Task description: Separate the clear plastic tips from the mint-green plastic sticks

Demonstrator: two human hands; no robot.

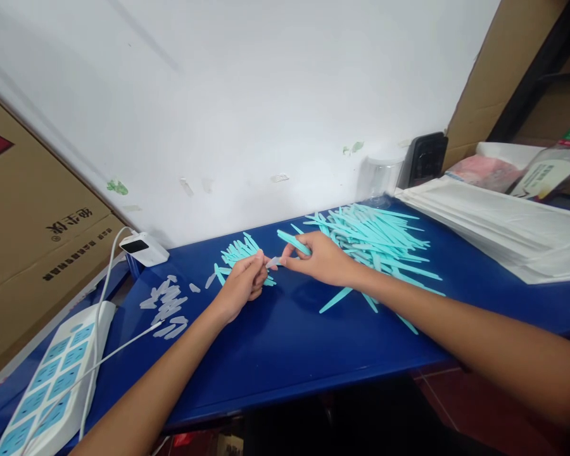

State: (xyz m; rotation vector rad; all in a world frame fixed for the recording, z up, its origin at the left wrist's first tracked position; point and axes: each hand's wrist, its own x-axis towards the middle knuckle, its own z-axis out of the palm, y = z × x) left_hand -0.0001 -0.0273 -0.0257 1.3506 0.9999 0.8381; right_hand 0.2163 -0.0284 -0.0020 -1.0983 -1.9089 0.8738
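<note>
Over the middle of the table, my left hand point(243, 283) is closed, its thumb and fingers pinched at one end of a small translucent sleeve point(272, 261). My right hand point(323, 258) meets it from the other side, thumb and forefinger pinching close to the sleeve. A slim turquoise stick point(292, 241) also lies across the right fingers, its end pointing up and left. Whether a second stick sits inside the sleeve is hard to make out. Behind my left hand is a small pile of turquoise sticks point(240, 251). A much larger heap of them point(375, 237) spreads behind my right hand and forearm.
Loose translucent sleeves point(168, 307) lie on the blue table point(285, 373) at left. Beside them are a power strip point(59, 377), a white cable and a small white device point(145, 249). White flat packets point(498, 221) and a clear jar point(381, 178) stand right, against the wall.
</note>
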